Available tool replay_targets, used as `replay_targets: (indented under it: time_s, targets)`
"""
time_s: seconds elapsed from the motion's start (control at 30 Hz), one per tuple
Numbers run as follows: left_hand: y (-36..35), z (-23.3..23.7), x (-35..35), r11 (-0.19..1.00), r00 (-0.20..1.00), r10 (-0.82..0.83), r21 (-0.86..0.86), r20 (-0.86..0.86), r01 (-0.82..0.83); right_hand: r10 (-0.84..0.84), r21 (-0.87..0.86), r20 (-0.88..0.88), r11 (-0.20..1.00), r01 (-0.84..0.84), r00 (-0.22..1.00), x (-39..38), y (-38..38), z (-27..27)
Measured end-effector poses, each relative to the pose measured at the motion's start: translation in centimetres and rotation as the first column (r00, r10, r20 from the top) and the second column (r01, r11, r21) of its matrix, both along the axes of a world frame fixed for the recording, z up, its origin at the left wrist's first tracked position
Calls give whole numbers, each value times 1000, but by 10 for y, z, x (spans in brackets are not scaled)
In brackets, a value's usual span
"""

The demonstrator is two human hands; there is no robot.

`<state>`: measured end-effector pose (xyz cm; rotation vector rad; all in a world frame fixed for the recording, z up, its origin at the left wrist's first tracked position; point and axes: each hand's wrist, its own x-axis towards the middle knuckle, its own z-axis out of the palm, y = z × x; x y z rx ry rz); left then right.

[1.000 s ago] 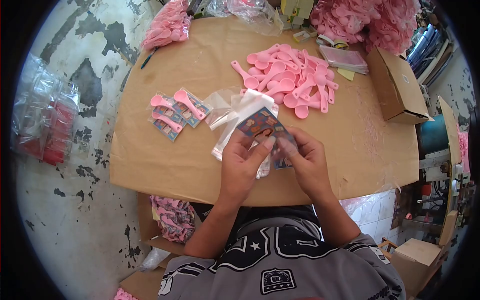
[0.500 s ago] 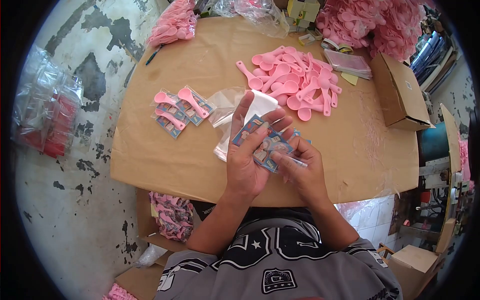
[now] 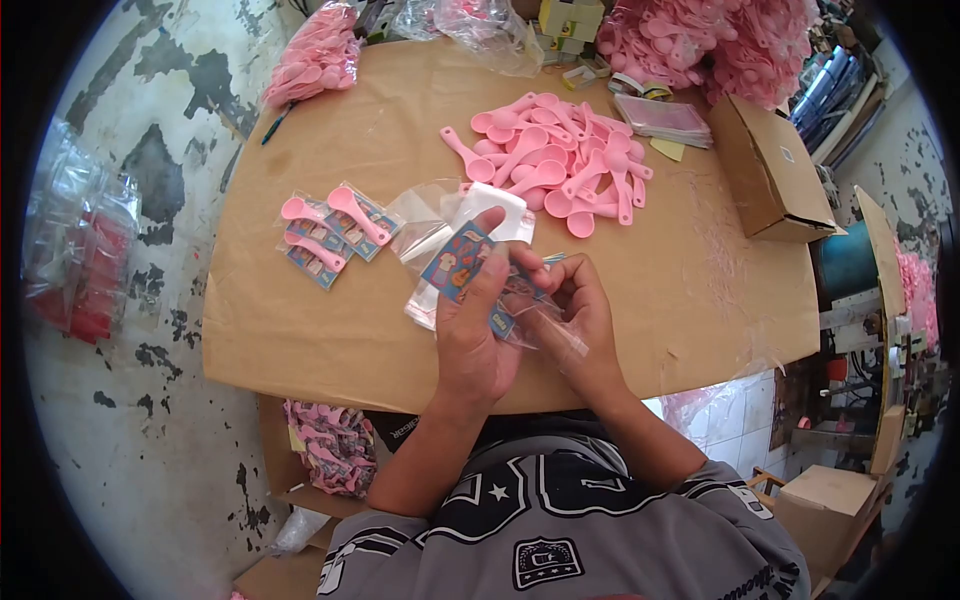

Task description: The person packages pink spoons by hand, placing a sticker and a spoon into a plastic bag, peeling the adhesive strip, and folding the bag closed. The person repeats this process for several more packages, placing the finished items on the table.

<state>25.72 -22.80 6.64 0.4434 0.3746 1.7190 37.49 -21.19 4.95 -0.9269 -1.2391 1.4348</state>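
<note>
A blue printed card (image 3: 452, 268) is held in front of me, partly inside a clear plastic bag (image 3: 568, 343). My left hand (image 3: 476, 335) grips the card and bag, thumb across the front. At the bag's right end is my right hand (image 3: 582, 325), its fingers closed on the plastic and partly seen through it. Beneath the hands lies a stack of clear bags (image 3: 424, 303) with a white strip. Left of them rest three pink scoops on blue cards in clear bags (image 3: 345, 238). Beyond my hands spreads a heap of loose pink scoops (image 3: 545, 165).
A cardboard box (image 3: 770, 175) stands at the table's right edge, near a stack of clear sleeves (image 3: 662, 120). Large bags of pink scoops (image 3: 690, 45) sit at the back. A pen (image 3: 278, 123) lies at the far left. Below the table is an open box of packed scoops (image 3: 335, 450).
The view has shifted, so the table's contents appear further left. The card has turned in my hands, and my right fingers now sit further into the plastic bag.
</note>
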Motion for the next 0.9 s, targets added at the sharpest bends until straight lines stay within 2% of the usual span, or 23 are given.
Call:
replay_targets:
  time_s: [0.07,0.1,0.17,0.2,0.3,0.33,0.37,0.47,0.67,0.77,0.87,0.9]
  targets:
    - [0,-1,-4,999,999,27,-41,22,-26,-98,102,50,991,92,994,1,-5,7]
    - [1,-2,-6,995,998,53,-88,37,-50,-131,323,183,944,67,974,4,-5,12]
    - [4,-7,-15,979,992,110,-180,64,-97,-270,683,404,724,-92,874,18,2,21]
    - [8,-18,-24,974,980,146,-193,138,-118,-152,666,463,710,-229,873,32,5,22]
    - [10,-22,-50,934,939,309,-235,152,-269,-284,549,595,827,-122,752,61,28,22]
    - [11,-20,-53,939,938,315,-195,148,-284,-375,534,649,844,-46,662,67,41,28]
    - [11,-17,-55,941,935,323,-153,143,-302,-451,527,695,850,31,559,71,56,35]
    - [10,-7,-44,952,946,301,-98,120,-290,-598,642,697,766,26,395,80,88,14]
    - [4,-3,-17,958,956,272,-65,-108,-280,-493,514,742,853,86,455,90,106,-11]
    - [6,-6,-22,950,950,309,-40,-37,-311,-468,466,816,880,91,341,111,109,-13]
    - [10,-6,-37,895,896,443,-45,1,-443,-385,374,651,913,165,655,106,76,29]
    - [11,-6,-43,882,882,471,-36,19,-470,-240,266,604,960,92,760,106,66,32]
